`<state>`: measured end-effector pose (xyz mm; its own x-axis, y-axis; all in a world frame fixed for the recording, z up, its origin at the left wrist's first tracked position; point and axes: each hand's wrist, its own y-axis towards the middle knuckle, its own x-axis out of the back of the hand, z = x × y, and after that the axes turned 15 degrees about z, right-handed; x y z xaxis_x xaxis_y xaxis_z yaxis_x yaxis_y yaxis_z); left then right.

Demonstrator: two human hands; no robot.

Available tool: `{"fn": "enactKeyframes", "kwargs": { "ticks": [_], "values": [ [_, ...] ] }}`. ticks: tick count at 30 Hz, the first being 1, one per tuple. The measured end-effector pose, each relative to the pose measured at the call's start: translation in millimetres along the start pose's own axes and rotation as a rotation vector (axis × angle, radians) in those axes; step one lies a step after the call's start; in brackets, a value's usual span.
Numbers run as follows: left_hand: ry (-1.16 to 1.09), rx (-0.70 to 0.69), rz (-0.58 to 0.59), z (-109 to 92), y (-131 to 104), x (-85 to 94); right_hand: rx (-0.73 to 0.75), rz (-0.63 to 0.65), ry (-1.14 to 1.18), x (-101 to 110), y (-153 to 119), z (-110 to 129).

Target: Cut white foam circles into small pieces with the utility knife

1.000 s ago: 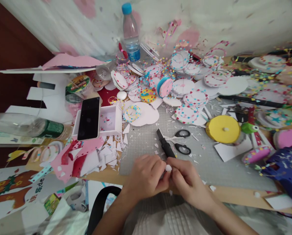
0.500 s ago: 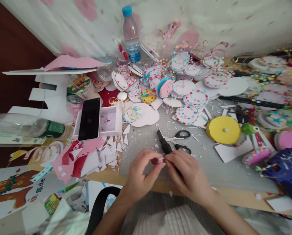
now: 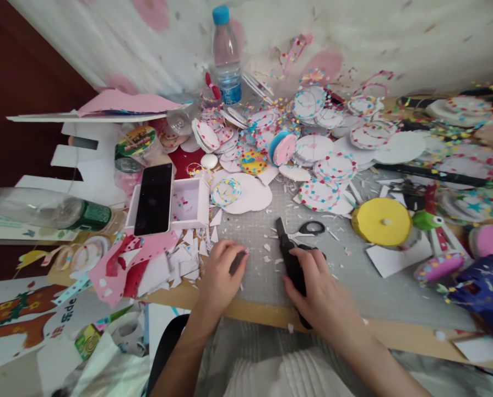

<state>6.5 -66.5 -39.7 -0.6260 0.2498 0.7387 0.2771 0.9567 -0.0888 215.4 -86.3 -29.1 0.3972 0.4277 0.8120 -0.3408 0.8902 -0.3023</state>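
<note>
My right hand (image 3: 323,289) is wrapped over the handle of a black craft knife (image 3: 288,253), thumb on one side and fingers on the other. The knife lies along the grey cutting mat (image 3: 254,231), its narrow end pointing away from me. Partly under it and my fingers is a pair of scissors (image 3: 312,227) with black handles. To the left, my left hand (image 3: 221,275) is at the mat's near edge, fingers curled and thumb close to the forefinger. Whatever is at its fingertips is too small to make out.
White paper scraps (image 3: 184,256) and a white box (image 3: 190,207) with a phone (image 3: 154,198) on it lie left. Decorated paper discs (image 3: 320,196) crowd the back beside a water bottle (image 3: 226,60). A yellow disc (image 3: 382,221) and a blue glue gun (image 3: 483,292) are right.
My hands were together over a small pinkish piece and have moved apart. The left went left; the right closed on the craft knife, which has shifted slightly right.
</note>
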Motion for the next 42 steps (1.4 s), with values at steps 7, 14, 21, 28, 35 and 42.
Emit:
{"fn": "enactKeyframes", "kwargs": {
  "ticks": [7, 14, 21, 28, 35, 42],
  "values": [
    [0.046, -0.022, 0.063, 4.9, -0.6, 6.1, 0.064, 0.007, 0.167, 6.7, -2.8, -9.0],
    [0.071, -0.069, 0.095, -2.2, 6.8, -1.9, 0.07, 0.075, 0.436, 4.8, -10.6, -9.7],
    [-0.033, -0.115, 0.12, -11.9, 15.6, -5.2, 0.033, -0.009, 0.663, -10.2, -6.2, -18.8],
    [-0.217, -0.027, 0.017, -20.7, 14.8, 0.3, 0.057, -0.049, 0.738, -13.3, -2.2, -23.1],
    [-0.27, -0.037, -0.029, -16.5, 15.5, -6.3, 0.087, -0.076, 0.755, -15.6, -2.3, -22.4],
    [-0.212, -0.06, -0.073, -6.0, 16.3, -23.7, 0.114, -0.088, 0.803, -18.5, 0.5, -21.4]
  ]
}}
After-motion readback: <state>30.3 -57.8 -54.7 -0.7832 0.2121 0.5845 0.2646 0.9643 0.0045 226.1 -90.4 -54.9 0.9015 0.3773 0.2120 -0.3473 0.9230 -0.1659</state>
